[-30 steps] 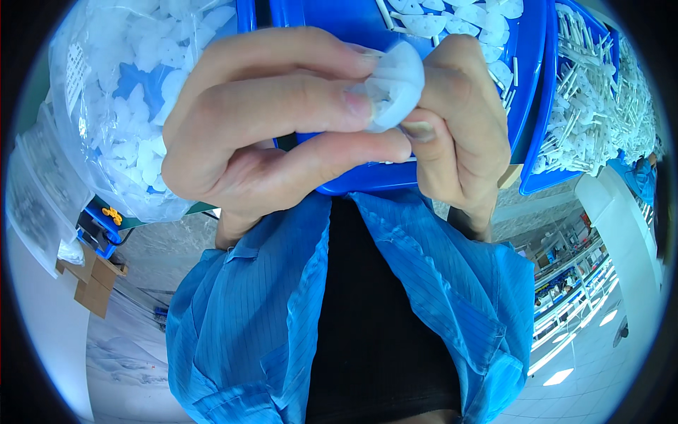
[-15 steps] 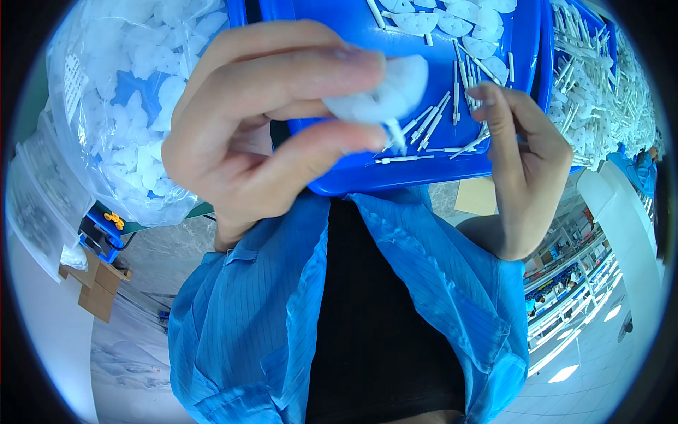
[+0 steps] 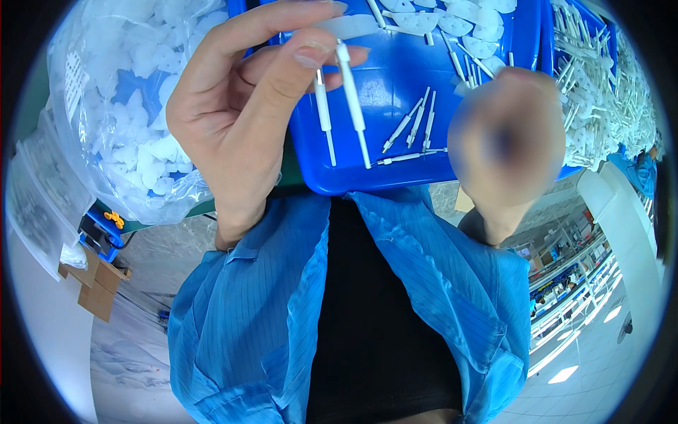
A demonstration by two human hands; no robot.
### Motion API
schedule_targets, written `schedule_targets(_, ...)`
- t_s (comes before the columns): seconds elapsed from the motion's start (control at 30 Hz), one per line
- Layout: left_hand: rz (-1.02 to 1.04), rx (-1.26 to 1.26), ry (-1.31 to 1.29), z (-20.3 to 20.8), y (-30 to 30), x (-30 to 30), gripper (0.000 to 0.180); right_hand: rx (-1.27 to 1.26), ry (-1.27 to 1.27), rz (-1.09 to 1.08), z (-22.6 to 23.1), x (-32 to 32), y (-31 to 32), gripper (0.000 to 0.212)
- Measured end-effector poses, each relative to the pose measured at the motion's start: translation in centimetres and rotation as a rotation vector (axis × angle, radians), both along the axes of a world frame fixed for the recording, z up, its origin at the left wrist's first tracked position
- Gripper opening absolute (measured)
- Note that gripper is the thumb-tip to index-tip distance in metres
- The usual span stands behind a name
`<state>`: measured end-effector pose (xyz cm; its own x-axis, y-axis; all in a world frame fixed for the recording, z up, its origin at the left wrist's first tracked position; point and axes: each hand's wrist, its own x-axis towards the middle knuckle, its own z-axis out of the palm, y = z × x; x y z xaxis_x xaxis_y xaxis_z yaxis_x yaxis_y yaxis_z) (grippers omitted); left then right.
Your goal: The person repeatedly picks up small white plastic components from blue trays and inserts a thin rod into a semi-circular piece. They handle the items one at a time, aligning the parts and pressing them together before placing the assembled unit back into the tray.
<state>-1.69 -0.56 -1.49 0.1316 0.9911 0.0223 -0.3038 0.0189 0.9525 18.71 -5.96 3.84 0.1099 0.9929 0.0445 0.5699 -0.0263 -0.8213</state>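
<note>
Pinched between the thumb and fingers of my left hand (image 3: pixel 247 106) is a thin white plastic disc (image 3: pixel 357 27), seen almost edge-on. Two slim white rods (image 3: pixel 352 99) hang down from it; how they are joined to the disc is hidden by my fingers. Over the right part of the blue tray (image 3: pixel 326 185) is my right hand (image 3: pixel 508 138), smeared by motion, so its fingers cannot be made out. Between the hands, several loose white rods (image 3: pixel 413 131) lie on the tray floor.
More white discs (image 3: pixel 455 25) and rods lie at the tray's far side. A clear bag of white discs (image 3: pixel 145 162) stands on the left. To the right, another blue bin holds a heap of white rods and discs (image 3: pixel 600 106). A cardboard box (image 3: pixel 100 290) sits low at left.
My left hand has turned the disc from face-on to nearly edge-on and drawn it slightly up and left, so two rods now show hanging. My right hand has shifted and blurred over the tray.
</note>
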Motion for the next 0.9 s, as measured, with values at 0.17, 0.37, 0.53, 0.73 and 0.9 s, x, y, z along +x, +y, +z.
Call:
schedule_targets(0.17,0.01,0.039,-0.007,0.2,-0.3,0.5,0.031,0.082,0.307,0.195,0.7,-1.8,0.5,0.016)
schedule_targets(0.37,0.078,0.025,-0.001,-0.3,-0.3,-0.2,0.033,-0.035,0.147,0.192,-0.5,-4.1,0.7,0.016)
schedule_targets(0.53,0.138,0.036,0.0,-0.7,-0.7,-0.7,0.034,-0.087,0.183,0.106,0.2,-4.4,0.6,0.015)
schedule_targets(0.73,0.122,0.041,-0.195,0.6,-0.9,0.7,0.033,-0.006,0.071,0.094,-0.2,-4.3,0.8,0.012)
schedule_targets(0.9,-0.041,0.215,-0.089,-0.4,-0.1,-0.5,0.029,-0.038,0.005,0.097,1.6,-4.3,0.8,0.009)
